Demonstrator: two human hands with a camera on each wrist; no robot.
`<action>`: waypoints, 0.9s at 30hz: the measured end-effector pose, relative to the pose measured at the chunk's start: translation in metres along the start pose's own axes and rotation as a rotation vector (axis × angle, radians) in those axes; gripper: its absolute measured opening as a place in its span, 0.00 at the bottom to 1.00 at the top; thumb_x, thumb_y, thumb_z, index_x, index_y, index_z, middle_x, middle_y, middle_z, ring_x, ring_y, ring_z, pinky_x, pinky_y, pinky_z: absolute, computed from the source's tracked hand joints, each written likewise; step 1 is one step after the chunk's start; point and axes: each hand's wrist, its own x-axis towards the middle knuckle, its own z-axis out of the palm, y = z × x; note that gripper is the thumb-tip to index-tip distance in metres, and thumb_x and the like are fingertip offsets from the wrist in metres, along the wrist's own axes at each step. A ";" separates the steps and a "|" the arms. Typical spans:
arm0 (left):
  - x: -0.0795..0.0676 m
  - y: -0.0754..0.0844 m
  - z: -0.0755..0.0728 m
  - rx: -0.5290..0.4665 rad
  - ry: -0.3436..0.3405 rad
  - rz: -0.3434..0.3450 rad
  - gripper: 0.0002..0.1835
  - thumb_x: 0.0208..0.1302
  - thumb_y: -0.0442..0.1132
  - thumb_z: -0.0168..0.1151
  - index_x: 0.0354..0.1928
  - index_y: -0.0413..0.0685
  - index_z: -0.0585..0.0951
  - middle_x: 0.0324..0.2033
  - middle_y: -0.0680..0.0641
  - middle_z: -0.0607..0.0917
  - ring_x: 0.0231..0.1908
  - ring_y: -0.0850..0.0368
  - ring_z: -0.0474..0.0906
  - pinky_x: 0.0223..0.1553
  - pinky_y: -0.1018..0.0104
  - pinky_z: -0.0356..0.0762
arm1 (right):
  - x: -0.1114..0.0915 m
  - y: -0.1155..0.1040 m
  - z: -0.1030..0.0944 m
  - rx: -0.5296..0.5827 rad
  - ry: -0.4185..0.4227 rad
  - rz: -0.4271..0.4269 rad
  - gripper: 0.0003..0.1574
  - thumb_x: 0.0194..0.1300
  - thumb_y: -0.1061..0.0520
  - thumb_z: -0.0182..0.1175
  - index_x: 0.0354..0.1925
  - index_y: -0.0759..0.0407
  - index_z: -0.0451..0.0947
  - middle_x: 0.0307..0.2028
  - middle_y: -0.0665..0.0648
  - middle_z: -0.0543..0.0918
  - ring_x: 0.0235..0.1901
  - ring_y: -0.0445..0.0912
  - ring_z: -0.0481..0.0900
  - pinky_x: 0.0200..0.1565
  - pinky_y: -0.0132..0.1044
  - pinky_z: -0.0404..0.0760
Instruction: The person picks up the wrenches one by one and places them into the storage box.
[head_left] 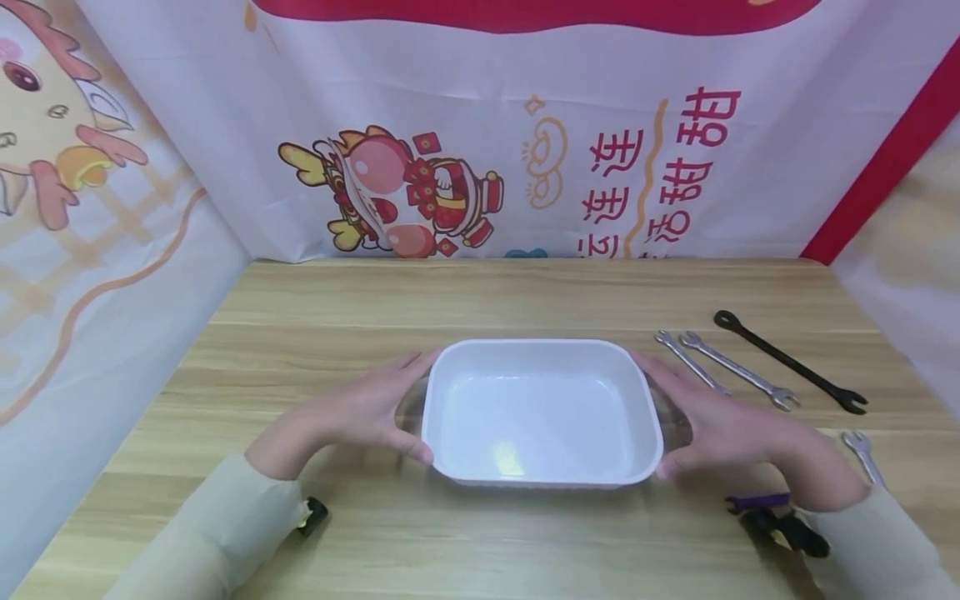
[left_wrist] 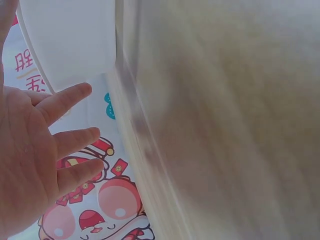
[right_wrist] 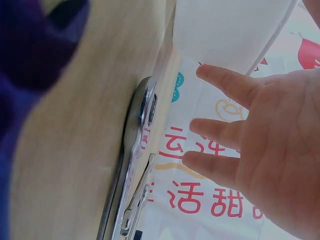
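Note:
A white rectangular dish with rounded corners and nothing inside sits in the middle of the wooden table, between both hands. At its left side is my left hand, thumb by the front corner and forefinger by the back one. My right hand mirrors it on the right side. In the left wrist view, the fingers of my left hand are straight and spread beside the dish wall. The right wrist view shows my right hand likewise spread, its forefinger at the dish. Whether the dish touches the table is unclear.
To the right lie a small silver wrench, a longer silver wrench and a black wrench. Another silver wrench and a purple wrench are near my right forearm. A printed cloth hangs behind the table.

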 end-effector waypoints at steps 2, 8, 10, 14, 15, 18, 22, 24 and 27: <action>0.004 -0.002 -0.001 -0.016 -0.005 0.020 0.69 0.34 0.73 0.75 0.78 0.69 0.48 0.68 0.54 0.68 0.69 0.50 0.66 0.68 0.41 0.66 | 0.001 0.001 -0.001 0.006 0.000 0.008 0.83 0.38 0.37 0.81 0.79 0.42 0.39 0.75 0.60 0.55 0.73 0.66 0.52 0.62 0.78 0.55; 0.016 -0.004 -0.006 -0.116 -0.018 0.071 0.66 0.37 0.66 0.80 0.77 0.68 0.50 0.69 0.59 0.66 0.71 0.55 0.62 0.72 0.42 0.60 | 0.008 0.006 -0.004 0.049 0.005 0.010 0.79 0.41 0.42 0.82 0.79 0.42 0.41 0.75 0.56 0.55 0.74 0.64 0.49 0.63 0.80 0.50; 0.020 -0.006 -0.006 -0.157 -0.020 0.090 0.65 0.39 0.62 0.81 0.77 0.67 0.50 0.70 0.60 0.66 0.72 0.57 0.60 0.73 0.42 0.58 | 0.011 0.008 -0.005 0.053 0.015 -0.011 0.80 0.40 0.44 0.82 0.79 0.43 0.42 0.76 0.55 0.56 0.74 0.63 0.50 0.64 0.79 0.49; 0.026 -0.011 -0.006 -0.217 -0.017 0.114 0.64 0.40 0.56 0.83 0.77 0.65 0.51 0.71 0.61 0.65 0.73 0.60 0.58 0.75 0.43 0.54 | 0.017 0.011 -0.006 0.045 0.023 -0.051 0.81 0.37 0.48 0.84 0.79 0.47 0.43 0.74 0.56 0.59 0.73 0.62 0.53 0.64 0.79 0.49; 0.027 -0.012 -0.006 -0.228 -0.017 0.113 0.64 0.40 0.55 0.83 0.77 0.65 0.51 0.71 0.62 0.65 0.73 0.61 0.58 0.75 0.44 0.54 | 0.019 0.011 -0.007 0.052 0.023 -0.058 0.81 0.36 0.49 0.84 0.79 0.48 0.44 0.74 0.56 0.60 0.72 0.61 0.53 0.64 0.79 0.49; 0.030 -0.013 -0.008 -0.243 -0.018 0.096 0.65 0.39 0.55 0.83 0.77 0.67 0.51 0.71 0.64 0.65 0.74 0.61 0.58 0.75 0.44 0.53 | 0.023 0.012 -0.009 0.072 0.018 -0.067 0.80 0.36 0.50 0.84 0.78 0.48 0.45 0.73 0.54 0.61 0.71 0.58 0.55 0.64 0.79 0.49; 0.032 -0.014 -0.011 -0.259 -0.031 0.056 0.66 0.39 0.58 0.82 0.78 0.69 0.49 0.72 0.65 0.63 0.75 0.60 0.56 0.75 0.44 0.52 | 0.029 0.014 -0.012 0.113 0.000 -0.094 0.79 0.38 0.52 0.84 0.78 0.48 0.45 0.72 0.54 0.63 0.71 0.56 0.57 0.66 0.77 0.52; 0.033 -0.015 -0.012 -0.260 -0.037 0.037 0.66 0.39 0.59 0.82 0.78 0.69 0.49 0.72 0.66 0.62 0.75 0.59 0.55 0.75 0.43 0.52 | 0.032 0.016 -0.014 0.124 -0.008 -0.112 0.79 0.38 0.53 0.83 0.78 0.48 0.44 0.72 0.55 0.63 0.71 0.56 0.58 0.66 0.76 0.54; 0.035 -0.016 -0.014 -0.267 -0.044 0.034 0.66 0.39 0.59 0.82 0.78 0.70 0.49 0.72 0.66 0.63 0.75 0.59 0.55 0.75 0.43 0.51 | 0.035 0.018 -0.015 0.131 -0.018 -0.118 0.80 0.38 0.54 0.83 0.79 0.48 0.43 0.72 0.54 0.63 0.71 0.57 0.59 0.65 0.76 0.55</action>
